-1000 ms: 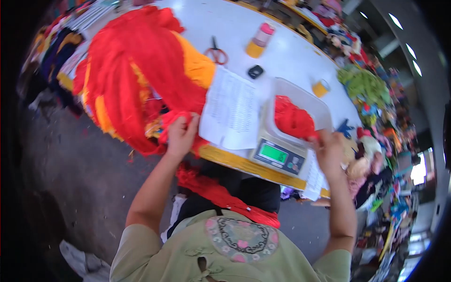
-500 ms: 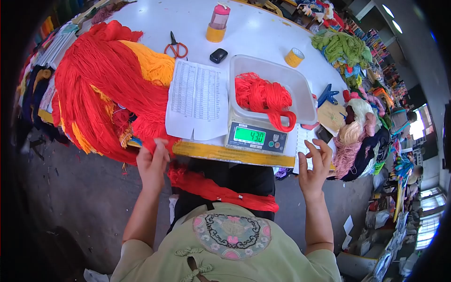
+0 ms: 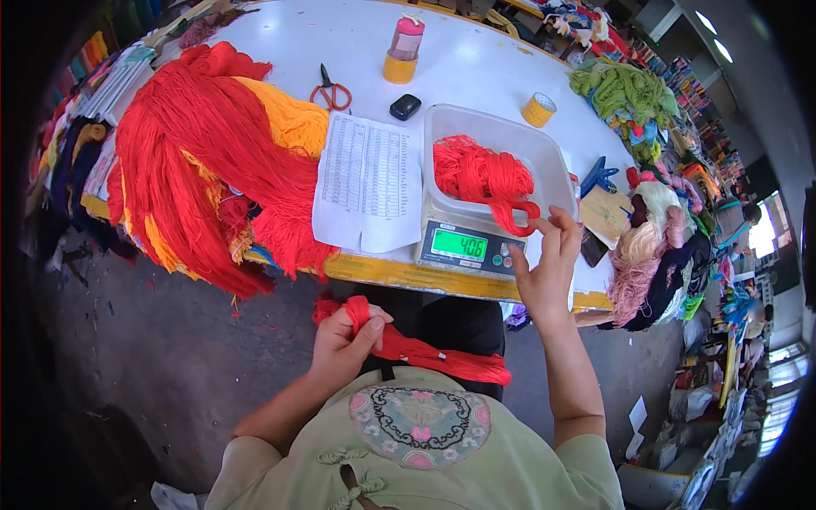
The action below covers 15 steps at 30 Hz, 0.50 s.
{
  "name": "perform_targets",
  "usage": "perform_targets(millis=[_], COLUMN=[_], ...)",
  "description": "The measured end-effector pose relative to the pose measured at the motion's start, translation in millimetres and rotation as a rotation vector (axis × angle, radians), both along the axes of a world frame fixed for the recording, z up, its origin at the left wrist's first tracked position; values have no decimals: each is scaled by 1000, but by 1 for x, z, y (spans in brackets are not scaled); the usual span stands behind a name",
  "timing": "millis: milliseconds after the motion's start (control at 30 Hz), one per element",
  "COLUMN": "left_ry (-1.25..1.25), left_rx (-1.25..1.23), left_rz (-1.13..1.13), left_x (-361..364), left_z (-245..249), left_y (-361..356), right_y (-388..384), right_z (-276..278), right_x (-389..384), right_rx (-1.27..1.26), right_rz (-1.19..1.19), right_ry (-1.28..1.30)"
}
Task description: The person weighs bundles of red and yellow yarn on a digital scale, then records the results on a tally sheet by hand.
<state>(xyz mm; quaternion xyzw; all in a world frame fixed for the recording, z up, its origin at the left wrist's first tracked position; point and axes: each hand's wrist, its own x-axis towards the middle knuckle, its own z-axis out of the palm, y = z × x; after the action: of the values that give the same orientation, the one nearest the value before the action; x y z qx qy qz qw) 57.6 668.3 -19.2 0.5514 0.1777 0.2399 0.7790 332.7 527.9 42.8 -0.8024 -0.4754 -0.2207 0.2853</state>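
Observation:
My left hand (image 3: 347,344) is closed around one end of a red yarn hank (image 3: 438,357) that lies across my lap. Over the table's front edge, my right hand (image 3: 548,263) is open, thumb and fingers apart, with its fingertips right at a loop of red yarn (image 3: 514,217). That loop hangs over the front rim of a clear plastic tub (image 3: 544,149), where more red yarn (image 3: 480,168) lies bundled. The tub rests on a digital scale (image 3: 463,248) with a lit green display.
Left on the white table (image 3: 476,51) is a large heap of red yarn (image 3: 204,144) with orange yarn (image 3: 285,115). A printed sheet (image 3: 367,183), scissors (image 3: 330,92), a black case (image 3: 405,106), tape (image 3: 539,110) and a blue clip (image 3: 600,174) surround the tub.
My left hand has dropped from the table edge to my lap, still holding red yarn. My right hand has moved up and left to the yarn loop. The scale's digits have changed.

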Motion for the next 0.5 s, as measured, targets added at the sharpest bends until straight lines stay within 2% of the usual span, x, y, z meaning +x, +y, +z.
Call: perform_targets(millis=[333, 433, 467, 500], left_ry=[66, 116, 117, 117], left_rx=[58, 108, 129, 149], left_rz=[-62, -78, -48, -19], left_x=[4, 8, 9, 8], left_z=[-5, -5, -5, -7], left_y=[-5, -2, 1, 6], right_y=[9, -8, -20, -39], right_z=[5, 8, 14, 40], right_x=[13, 36, 46, 44], right_rx=[-211, 52, 280, 397], right_rz=[-47, 87, 99, -153], right_ry=[-248, 103, 562, 791])
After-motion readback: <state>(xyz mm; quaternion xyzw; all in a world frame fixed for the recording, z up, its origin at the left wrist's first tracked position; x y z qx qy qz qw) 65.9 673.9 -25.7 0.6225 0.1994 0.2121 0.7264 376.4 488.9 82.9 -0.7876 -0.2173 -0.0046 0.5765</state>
